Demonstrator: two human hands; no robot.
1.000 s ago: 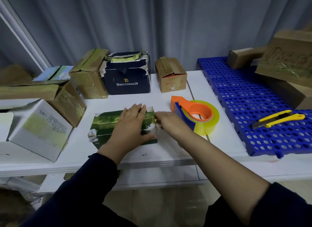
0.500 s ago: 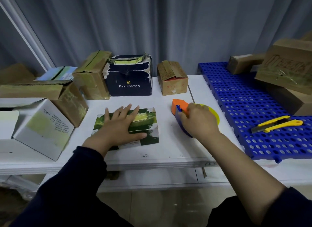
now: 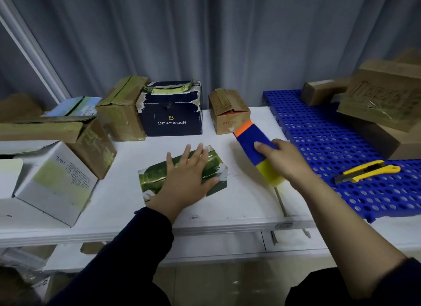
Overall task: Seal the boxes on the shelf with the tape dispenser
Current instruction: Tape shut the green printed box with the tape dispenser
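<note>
If the left hand (image 3: 182, 180), spread flat on the flat green printed box (image 3: 150, 180), loosens, I think the box can slide on the white shelf (image 3: 239, 203) when the tape pulls. The right hand (image 3: 284, 160) grips the blue-and-orange tape dispenser with yellow roll (image 3: 250, 137) just right of the box, not touching it.

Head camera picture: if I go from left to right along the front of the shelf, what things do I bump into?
white box → green box → tape dispenser → yellow utility knife
</note>
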